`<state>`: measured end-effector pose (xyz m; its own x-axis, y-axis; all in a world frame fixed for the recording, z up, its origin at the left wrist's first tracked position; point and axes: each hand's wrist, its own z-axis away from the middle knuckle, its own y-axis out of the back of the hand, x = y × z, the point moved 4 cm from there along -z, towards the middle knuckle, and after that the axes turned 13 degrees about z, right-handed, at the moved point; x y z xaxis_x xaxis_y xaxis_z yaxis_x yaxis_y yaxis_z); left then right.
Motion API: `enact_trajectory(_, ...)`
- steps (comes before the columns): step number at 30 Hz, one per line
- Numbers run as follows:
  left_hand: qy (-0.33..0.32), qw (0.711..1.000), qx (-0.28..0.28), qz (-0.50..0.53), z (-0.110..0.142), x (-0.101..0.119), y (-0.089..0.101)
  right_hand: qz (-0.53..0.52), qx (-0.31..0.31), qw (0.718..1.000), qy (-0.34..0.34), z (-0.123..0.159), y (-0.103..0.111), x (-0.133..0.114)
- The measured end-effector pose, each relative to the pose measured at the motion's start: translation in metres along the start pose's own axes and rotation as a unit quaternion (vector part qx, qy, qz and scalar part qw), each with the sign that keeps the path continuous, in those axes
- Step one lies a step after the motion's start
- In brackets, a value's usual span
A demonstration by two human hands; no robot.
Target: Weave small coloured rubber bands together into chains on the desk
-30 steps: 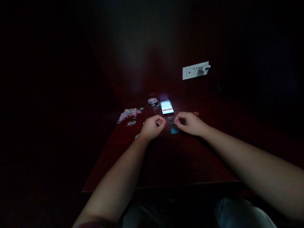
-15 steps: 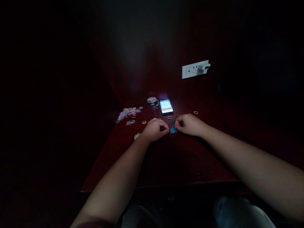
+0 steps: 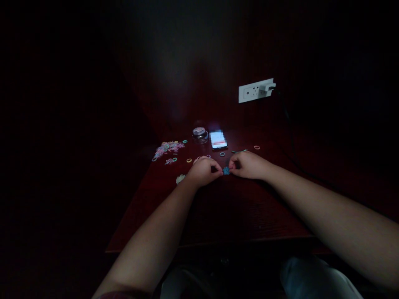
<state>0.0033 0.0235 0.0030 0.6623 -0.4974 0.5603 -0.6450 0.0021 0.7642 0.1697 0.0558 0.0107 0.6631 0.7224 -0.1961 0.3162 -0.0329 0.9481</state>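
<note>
My left hand and my right hand meet over the dark red table, both with fingers curled into a pinch. Between their fingertips sits a small blue bunch of rubber bands, gripped from both sides. A pile of small pastel rubber bands lies to the left, with loose rings scattered near it. One thin green band lies just behind my right hand. A pale small clump rests by my left wrist.
A lit phone lies flat behind my hands, next to a small round clear container. A white wall socket with a plugged charger and a dark cable is at the right. The room is very dark.
Both hands have moved together and lowered onto the blue bunch; the bunch looks smaller and tighter than before. A thin green band now shows behind my right hand.
</note>
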Motion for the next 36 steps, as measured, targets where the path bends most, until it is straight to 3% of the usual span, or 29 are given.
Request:
enact_trajectory(19, -0.002, 1.000, -0.013, 0.003, -0.003, -0.002, -0.005, -0.031, 0.011, 0.999, -0.003, -0.001, -0.002, 0.002)
enact_trajectory(27, -0.004, 1.000, -0.004, 0.014, -0.002, 0.000, -0.004, -0.047, 0.007, 0.999, 0.025, -0.001, -0.002, -0.002)
enact_trajectory(31, -0.003, 1.000, 0.004, 0.030, -0.001, 0.003, -0.004, -0.037, 0.035, 0.999, 0.016, 0.002, -0.001, 0.000)
enact_trajectory(36, 0.007, 0.999, 0.022, 0.035, 0.000, 0.008, -0.001, -0.054, 0.118, 0.991, -0.032, -0.012, 0.006, 0.018)
